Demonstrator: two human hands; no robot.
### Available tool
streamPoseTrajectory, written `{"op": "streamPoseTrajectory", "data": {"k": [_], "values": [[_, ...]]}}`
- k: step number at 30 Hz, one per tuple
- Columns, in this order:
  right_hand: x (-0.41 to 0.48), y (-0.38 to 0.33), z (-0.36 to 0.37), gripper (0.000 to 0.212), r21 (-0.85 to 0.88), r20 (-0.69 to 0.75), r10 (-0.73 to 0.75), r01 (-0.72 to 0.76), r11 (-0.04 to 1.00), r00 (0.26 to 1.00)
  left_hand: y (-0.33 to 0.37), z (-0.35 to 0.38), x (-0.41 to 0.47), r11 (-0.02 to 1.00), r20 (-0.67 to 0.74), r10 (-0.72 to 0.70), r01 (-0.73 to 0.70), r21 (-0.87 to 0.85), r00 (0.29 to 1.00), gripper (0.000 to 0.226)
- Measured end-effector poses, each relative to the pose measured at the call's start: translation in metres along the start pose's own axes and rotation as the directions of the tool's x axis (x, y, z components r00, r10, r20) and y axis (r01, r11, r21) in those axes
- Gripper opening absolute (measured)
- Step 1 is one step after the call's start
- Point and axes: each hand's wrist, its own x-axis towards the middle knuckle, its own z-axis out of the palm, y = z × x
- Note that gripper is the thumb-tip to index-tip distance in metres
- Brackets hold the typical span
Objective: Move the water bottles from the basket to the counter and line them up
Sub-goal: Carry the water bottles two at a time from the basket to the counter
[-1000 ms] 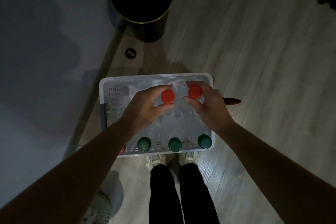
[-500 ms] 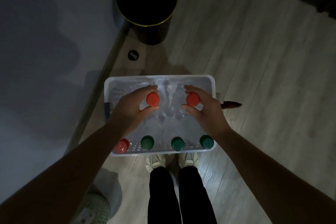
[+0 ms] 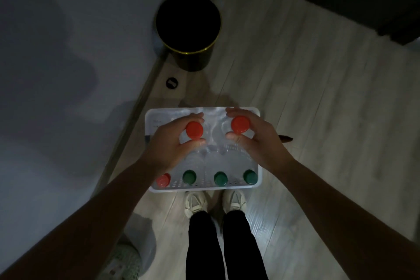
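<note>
A white perforated plastic basket (image 3: 259, 167) sits on the pale plank floor (image 3: 318, 98), clear bottles standing inside. The left hand (image 3: 172, 143) has fingers clamped round a red-capped bottle (image 3: 194, 130); the right hand (image 3: 256, 137) grips another (image 3: 240, 124) at its 3 o'clock. At the basket's 6 o'clock edge run round caps: one red (image 3: 163, 180), three green (image 3: 220, 178). A black cylindrical bin (image 3: 188, 29) stands at 12 o'clock.

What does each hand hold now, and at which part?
Left hand and right hand each hold a red-capped bottle, left one, right one, fingers around the neck just under the cap.
</note>
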Motion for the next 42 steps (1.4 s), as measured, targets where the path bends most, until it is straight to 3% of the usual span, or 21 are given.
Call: {"op": "streamPoseTrajectory", "data": {"k": [4, 8, 11, 15, 20, 26, 28, 30, 35, 38, 42], "values": [[-0.029, -0.09, -0.037, 0.025, 0.014, -0.018, -0.033, 0.033, 0.999, 0.999, 0.076, -0.046, -0.047, 0.989, -0.116, 0.017, -0.034, -0.147, 0.993, 0.024], [-0.074, -0.198, -0.07, 0.033, 0.117, -0.128, -0.097, 0.112, 0.987, 0.987, 0.16, -0.099, -0.103, 0.95, -0.27, 0.047, -0.127, -0.286, 0.962, 0.015], [-0.109, -0.265, -0.087, 0.026, 0.269, -0.222, -0.057, 0.117, 0.956, 0.973, 0.21, -0.126, -0.15, 0.911, -0.413, 0.061, -0.22, -0.349, 0.909, 0.01], [-0.147, -0.311, -0.1, 0.031, 0.37, -0.193, -0.025, 0.096, 0.924, 0.981, 0.255, -0.144, -0.213, 0.856, -0.588, -0.036, -0.279, -0.435, 0.808, 0.015], [-0.18, -0.322, -0.094, 0.045, 0.406, -0.027, -0.08, 0.083, 0.91, 0.996, 0.266, -0.137, -0.291, 0.773, -0.675, -0.269, -0.264, -0.577, 0.687, 0.03], [-0.198, -0.306, -0.072, 0.065, 0.344, 0.246, 0.047, -0.132, 0.93, 0.968, 0.245, -0.079, -0.377, 0.679, -0.706, -0.535, -0.261, -0.686, 0.465, 0.024], [-0.205, -0.307, -0.06, 0.048, 0.342, 0.312, 0.03, -0.142, 0.929, 0.95, 0.241, -0.053, -0.403, 0.622, -0.691, -0.62, -0.304, -0.722, 0.372, 0.02], [-0.216, -0.309, -0.045, 0.034, 0.326, 0.39, -0.004, -0.134, 0.936, 0.921, 0.238, -0.027, -0.428, 0.585, -0.677, -0.679, -0.347, -0.733, 0.284, 0.02], [-0.25, -0.311, 0.0, 0.031, 0.216, 0.547, -0.075, -0.054, 0.975, 0.834, 0.228, 0.03, -0.492, 0.577, -0.63, -0.776, -0.356, -0.736, 0.045, 0.032], [-0.276, -0.316, 0.026, 0.032, 0.188, 0.649, -0.123, -0.002, 0.982, 0.75, 0.221, 0.056, -0.531, 0.544, -0.582, -0.813, -0.393, -0.741, -0.027, 0.04], [-0.318, -0.324, 0.062, 0.036, 0.144, 0.759, -0.153, 0.065, 0.987, 0.633, 0.219, 0.085, -0.579, 0.509, -0.519, -0.846, -0.475, -0.718, -0.123, 0.032]]}}
